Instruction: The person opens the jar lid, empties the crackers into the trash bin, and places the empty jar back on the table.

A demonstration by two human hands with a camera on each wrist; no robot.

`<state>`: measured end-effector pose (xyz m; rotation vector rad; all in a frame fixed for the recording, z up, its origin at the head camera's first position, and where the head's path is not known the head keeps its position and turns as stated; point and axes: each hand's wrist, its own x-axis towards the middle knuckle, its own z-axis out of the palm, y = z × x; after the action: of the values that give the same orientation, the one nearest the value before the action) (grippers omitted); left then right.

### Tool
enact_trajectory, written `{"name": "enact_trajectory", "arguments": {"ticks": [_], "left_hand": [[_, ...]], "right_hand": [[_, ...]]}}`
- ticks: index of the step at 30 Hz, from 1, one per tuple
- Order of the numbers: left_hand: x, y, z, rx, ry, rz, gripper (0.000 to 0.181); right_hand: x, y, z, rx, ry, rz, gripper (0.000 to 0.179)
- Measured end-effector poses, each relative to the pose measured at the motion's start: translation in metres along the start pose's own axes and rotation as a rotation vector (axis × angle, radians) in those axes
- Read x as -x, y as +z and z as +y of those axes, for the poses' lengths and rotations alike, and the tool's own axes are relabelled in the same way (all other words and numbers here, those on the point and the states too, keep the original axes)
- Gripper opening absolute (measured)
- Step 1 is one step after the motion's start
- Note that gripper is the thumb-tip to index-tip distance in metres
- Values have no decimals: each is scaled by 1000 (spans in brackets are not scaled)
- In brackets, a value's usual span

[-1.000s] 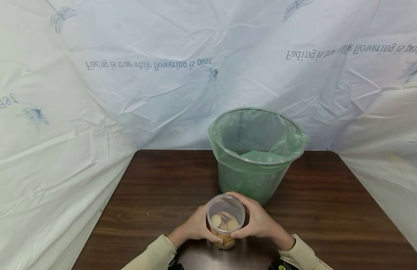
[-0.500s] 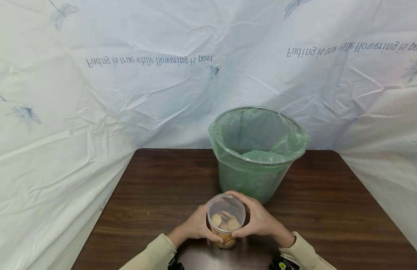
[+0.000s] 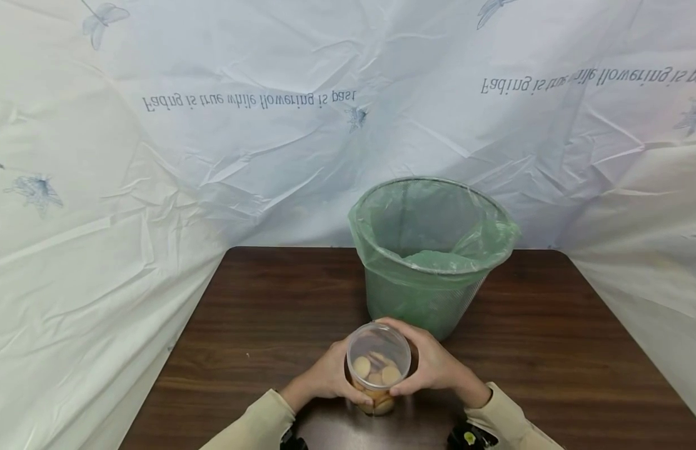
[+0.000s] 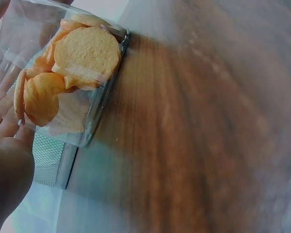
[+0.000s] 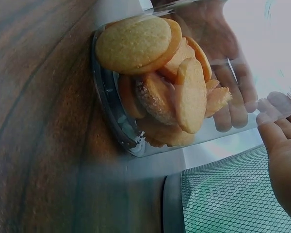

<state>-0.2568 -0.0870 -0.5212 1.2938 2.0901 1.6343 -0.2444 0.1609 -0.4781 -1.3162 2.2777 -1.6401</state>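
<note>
A clear plastic jar (image 3: 378,344) stands upright at the near middle of the table, with several round, flat cookies (image 3: 390,375) in its lower part. From one side my left hand (image 3: 327,375) grips the jar, and my right hand (image 3: 433,367) grips it from the other, thumbs on the near side. Up close in the left wrist view, pale cookies (image 4: 87,51) show through the wall beside my left hand (image 4: 9,170). Fingers of both hands wrap the jar in the right wrist view, its base on the wood. Whether a lid covers the top, I cannot tell.
Just behind the jar stands a mesh wastebasket (image 3: 404,303) lined with a green plastic bag (image 3: 438,261). Dark wood grain covers the tabletop (image 3: 280,300). White printed plastic sheeting (image 3: 257,150) hangs behind it and along both sides.
Both hands keep the same hold on the jar, and the jar stays in place. Only the head view has shifted very slightly.
</note>
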Motion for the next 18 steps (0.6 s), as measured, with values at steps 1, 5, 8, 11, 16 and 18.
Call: {"name": "enact_trajectory", "arguments": {"ticks": [1, 5, 8, 11, 16, 18], "left_hand": [[0, 0, 0, -1, -2, 0, 109], [-2, -2, 0, 2, 5, -1, 109], [-4, -2, 0, 10, 13, 2, 110], [-6, 0, 0, 24, 7, -9, 109], [-4, 2, -2, 36, -4, -24, 109], [-2, 1, -2, 32, -5, -24, 109]], "right_hand": [[0, 0, 0, 2, -5, 0, 102], [-3, -2, 0, 1, -19, -10, 102], [-4, -4, 1, 0, -24, -18, 100], [-2, -6, 3, -11, -37, -21, 98], [0, -4, 4, -40, -59, -38, 97], [-1, -3, 4, -54, -60, -45, 98]]}}
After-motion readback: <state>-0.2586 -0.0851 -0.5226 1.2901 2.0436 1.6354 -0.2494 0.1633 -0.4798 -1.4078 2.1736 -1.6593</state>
